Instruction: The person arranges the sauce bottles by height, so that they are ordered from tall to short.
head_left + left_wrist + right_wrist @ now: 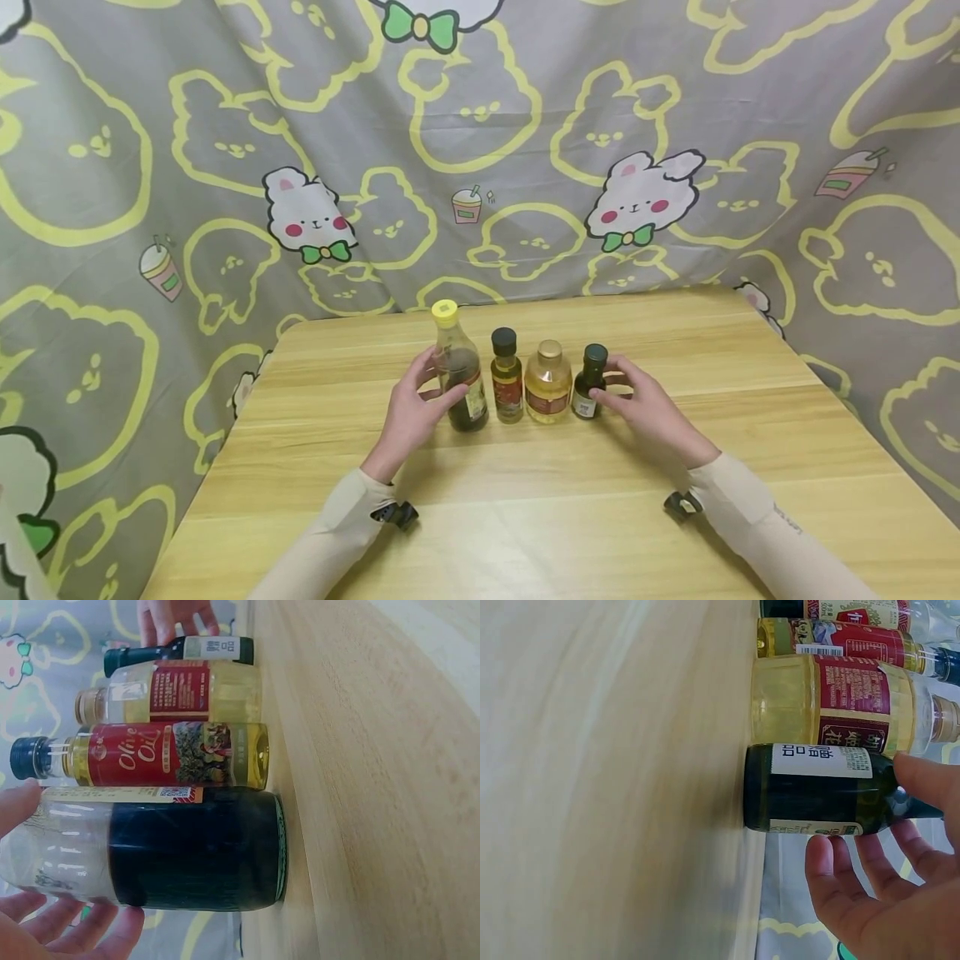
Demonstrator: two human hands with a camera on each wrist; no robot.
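Four bottles stand upright in a close row on a pale wood-grain worktop, with a person's two hands curved around the ends of the row.

At the person's left end is the tallest, the yellow-capped bottle, of clear material and partly filled with dark liquid. The left hand grasps it from the outer side, thumb across the front and fingers behind.

Next to it stands the olive oil, a slim bottle with a black cap and a red label reading "Olive Oil" in the left wrist view. Beside that is the golden bottle, wider, with rounded shoulders, a tan cap, pale yellow contents and a dark red label. Neither hand holds these middle two.

At the right end is the small bottle, dark green with a dark cap and a white label. The right hand grasps it near its shoulder, thumb on the near side and some fingertips against the far side.

Both arms wear light beige sleeves, each with a black strap near the wrist. Behind the worktop hangs a grey cloth printed with yellow animal outlines, white bunnies with green bows, and pink drink cups.
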